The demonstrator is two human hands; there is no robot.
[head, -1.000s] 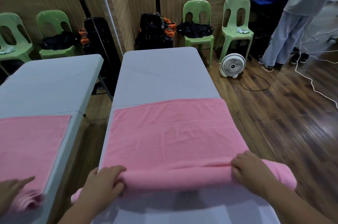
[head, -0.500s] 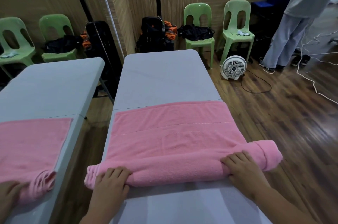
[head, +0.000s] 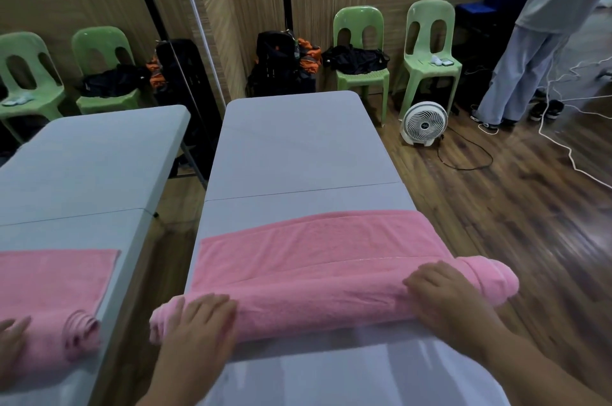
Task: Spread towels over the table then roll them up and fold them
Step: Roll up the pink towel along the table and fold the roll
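A pink towel lies across the near part of a grey folding table. Its near edge is wound into a thick roll that spans the table's width and sticks out past both side edges. My left hand presses flat on the roll's left end, fingers straight. Over the roll's right part lies my right hand, fingers extended along the cloth. The far part of the towel is still flat.
A mirror on the left repeats the table and towel. Green plastic chairs with dark bags, a small white fan and cables stand on the wooden floor beyond. A person stands at the far right.
Both hands have pushed the roll away from me; it has grown thicker and the flat part of the towel has shortened. The far table half shows more bare surface.
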